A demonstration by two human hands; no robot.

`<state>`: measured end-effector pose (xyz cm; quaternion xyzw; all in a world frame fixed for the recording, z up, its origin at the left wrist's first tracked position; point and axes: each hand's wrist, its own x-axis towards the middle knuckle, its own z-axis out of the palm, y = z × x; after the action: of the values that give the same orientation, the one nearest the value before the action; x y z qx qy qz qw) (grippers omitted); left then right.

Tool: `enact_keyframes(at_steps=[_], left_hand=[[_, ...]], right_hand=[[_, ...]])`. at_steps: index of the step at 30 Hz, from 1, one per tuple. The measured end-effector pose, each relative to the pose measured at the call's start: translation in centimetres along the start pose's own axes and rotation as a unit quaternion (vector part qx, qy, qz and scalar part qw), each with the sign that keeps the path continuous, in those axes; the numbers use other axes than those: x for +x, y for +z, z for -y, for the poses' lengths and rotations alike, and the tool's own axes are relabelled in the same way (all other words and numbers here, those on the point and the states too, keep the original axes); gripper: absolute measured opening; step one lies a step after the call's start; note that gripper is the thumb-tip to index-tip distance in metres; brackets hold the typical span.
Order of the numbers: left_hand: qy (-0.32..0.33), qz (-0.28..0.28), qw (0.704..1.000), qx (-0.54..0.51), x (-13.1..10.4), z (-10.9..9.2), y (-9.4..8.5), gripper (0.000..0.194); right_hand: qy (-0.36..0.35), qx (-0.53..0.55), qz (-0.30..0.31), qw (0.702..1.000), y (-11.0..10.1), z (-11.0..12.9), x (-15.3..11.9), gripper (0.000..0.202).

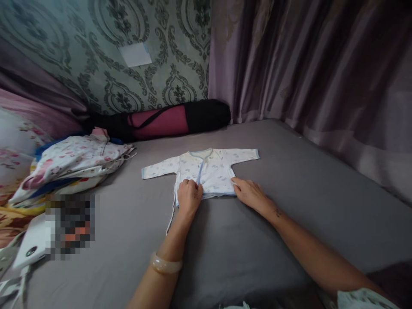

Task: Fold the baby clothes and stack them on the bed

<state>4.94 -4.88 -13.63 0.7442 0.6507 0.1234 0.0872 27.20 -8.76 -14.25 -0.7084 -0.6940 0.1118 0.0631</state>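
A small white baby shirt (pixel 216 174) with pale blue trim and a faint print lies spread on the grey bed sheet, both sleeves stretched out sideways. My left hand (pixel 189 196) has its fingers curled down on the lower front, by the blue-edged opening, and grips the cloth there. At the shirt's right side, near the bottom corner, my right hand (pixel 251 194) pinches the edge between thumb and forefinger. A thin white tie string (pixel 171 216) trails from the left side onto the sheet. Fingers hide part of the hem.
Folded clothes (pixel 77 161) are piled at the left. A long black and maroon bag (pixel 161 121) lies along the wall. A white device with a cable (pixel 34 240) sits at the lower left beside a pixelated patch. Purple curtains (pixel 283 56) hang at the right.
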Motion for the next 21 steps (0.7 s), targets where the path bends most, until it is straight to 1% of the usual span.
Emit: enact_keyframes(at_steps=[3, 5, 6, 8, 10, 11, 12, 14, 17, 19, 21], left_hand=[[0.021, 0.021, 0.999, 0.036, 0.5, -0.3, -0.6, 0.024], [0.045, 0.007, 0.998, 0.047, 1.0, -1.2, -0.9, 0.024], [0.067, -0.003, 0.997, 0.043, 1.3, -1.9, -0.9, 0.023], [0.132, -0.006, 0.991, 0.015, 1.6, -3.8, -0.7, 0.02], [0.202, 0.023, 0.979, -0.026, 1.7, -6.1, 0.0, 0.019], [0.229, 0.04, 0.971, -0.045, 1.6, -7.1, 0.5, 0.018], [0.242, 0.053, 0.967, -0.061, 1.4, -8.1, 1.0, 0.018], [0.233, 0.072, 0.967, -0.078, 0.9, -9.6, 2.0, 0.023], [0.194, 0.078, 0.976, -0.069, 0.1, -10.5, 3.2, 0.035], [0.184, 0.069, 0.979, -0.052, -0.3, -10.6, 3.7, 0.031], [0.185, 0.059, 0.98, -0.038, -0.6, -10.6, 3.9, 0.023]], right_hand=[[-0.017, 0.026, 0.023, 0.999, -1.1, -0.5, 0.7, 0.031], [-0.03, 0.046, 0.024, 0.998, -2.0, -0.6, 1.9, 0.026], [-0.035, 0.051, 0.014, 0.998, -2.3, -0.7, 2.7, 0.027], [-0.029, 0.048, -0.026, 0.998, -2.7, -0.8, 4.5, 0.031], [-0.008, 0.035, -0.072, 0.997, -2.6, -1.1, 6.5, 0.028], [-0.002, 0.027, -0.087, 0.996, -2.4, -1.4, 7.4, 0.027], [-0.004, 0.019, -0.097, 0.995, -2.1, -1.7, 8.2, 0.026], [-0.032, 0.005, -0.102, 0.994, -1.5, -2.4, 9.4, 0.028], [-0.096, -0.017, -0.098, 0.99, -0.9, -3.4, 10.0, 0.033], [-0.137, -0.045, -0.09, 0.985, -0.9, -4.0, 10.0, 0.034], [-0.169, -0.076, -0.08, 0.98, -1.1, -4.3, 9.9, 0.034]])
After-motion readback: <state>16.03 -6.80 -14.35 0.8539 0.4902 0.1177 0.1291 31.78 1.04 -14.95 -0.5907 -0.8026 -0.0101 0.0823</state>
